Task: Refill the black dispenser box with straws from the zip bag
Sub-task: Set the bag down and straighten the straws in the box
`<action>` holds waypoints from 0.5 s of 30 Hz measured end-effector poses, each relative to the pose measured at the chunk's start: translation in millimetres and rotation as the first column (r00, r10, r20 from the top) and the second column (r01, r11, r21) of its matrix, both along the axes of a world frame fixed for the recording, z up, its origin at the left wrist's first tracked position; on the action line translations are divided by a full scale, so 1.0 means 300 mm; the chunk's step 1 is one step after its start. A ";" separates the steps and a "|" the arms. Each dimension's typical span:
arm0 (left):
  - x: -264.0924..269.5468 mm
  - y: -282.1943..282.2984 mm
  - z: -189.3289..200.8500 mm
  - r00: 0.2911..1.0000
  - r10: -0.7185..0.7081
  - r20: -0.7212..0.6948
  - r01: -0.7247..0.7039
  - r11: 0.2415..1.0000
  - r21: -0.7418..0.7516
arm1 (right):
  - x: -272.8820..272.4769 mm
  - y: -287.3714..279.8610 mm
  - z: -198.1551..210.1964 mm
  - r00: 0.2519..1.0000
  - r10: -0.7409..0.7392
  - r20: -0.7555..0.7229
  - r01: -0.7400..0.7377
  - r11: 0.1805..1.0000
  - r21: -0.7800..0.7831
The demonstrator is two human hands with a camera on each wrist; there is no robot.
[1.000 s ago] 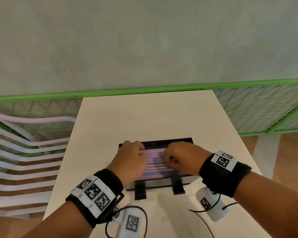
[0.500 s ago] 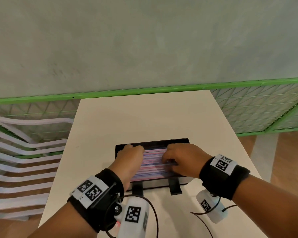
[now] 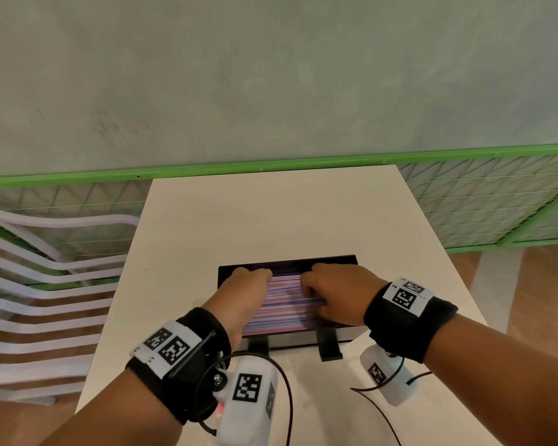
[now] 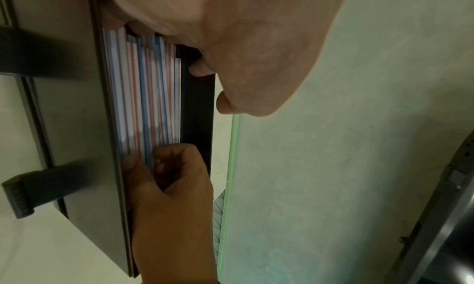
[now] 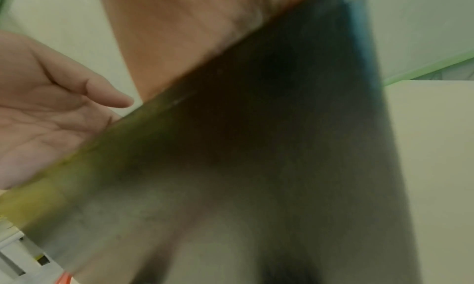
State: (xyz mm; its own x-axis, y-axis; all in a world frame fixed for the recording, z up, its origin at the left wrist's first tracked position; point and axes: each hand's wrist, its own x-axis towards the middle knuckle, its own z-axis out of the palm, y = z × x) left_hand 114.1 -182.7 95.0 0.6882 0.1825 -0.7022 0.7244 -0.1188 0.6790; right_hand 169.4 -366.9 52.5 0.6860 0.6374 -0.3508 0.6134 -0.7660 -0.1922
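From the head view, the black dispenser box [image 3: 287, 263] is sitting on the near half of the white surface [image 3: 271, 214], its long axis running left to right, with bare room beyond it up to the far edge and narrower margins at either side. The straws [image 3: 284, 304] are lying flat inside, parallel to that long axis. The left hand [image 3: 244, 296] is resting at the box's left end and the right hand [image 3: 334, 294] toward its right, both with fingers bent down onto the straws (whether either is actually pinching one is hard to tell here). Two black feet [image 3: 327, 347] are jutting toward the near edge.

From the left wrist, the straws [image 4: 146, 97] are running up the frame between the box walls [image 4: 198, 116]; the right hand [image 4: 169, 179] is curling its fingertips [image 4: 159, 152] onto them, thumb alongside. The left hand [image 4: 231, 45] is cut off at the top, its grip unclear.

From the right wrist, the box [image 5: 269, 126] is blurring darkly across most of the frame, hiding the straws; the left hand [image 5: 46, 110] is showing with its palm open.
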 end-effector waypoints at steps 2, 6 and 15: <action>-0.007 -0.001 0.015 1.000 -0.006 0.005 0.006 1.000 -0.004 | 0.006 0.011 -0.005 1.000 0.011 -0.013 -0.012 0.999 -0.031; -0.026 0.041 0.057 0.996 0.063 0.059 -0.057 0.993 -0.099 | 0.015 0.002 0.002 1.000 0.002 -0.011 -0.001 0.999 0.037; -0.030 0.213 0.120 0.965 0.219 0.146 -0.199 0.970 -0.140 | 0.011 0.010 -0.016 1.000 0.010 -0.008 -0.009 0.998 0.069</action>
State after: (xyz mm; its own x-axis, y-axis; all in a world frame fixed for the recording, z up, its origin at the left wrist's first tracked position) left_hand 105.1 -118.7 131.0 0.7484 0.2531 -0.6130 0.6056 0.1159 0.7872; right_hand 172.7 -363.9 47.7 0.6772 0.6666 -0.3116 0.6187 -0.7451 -0.2491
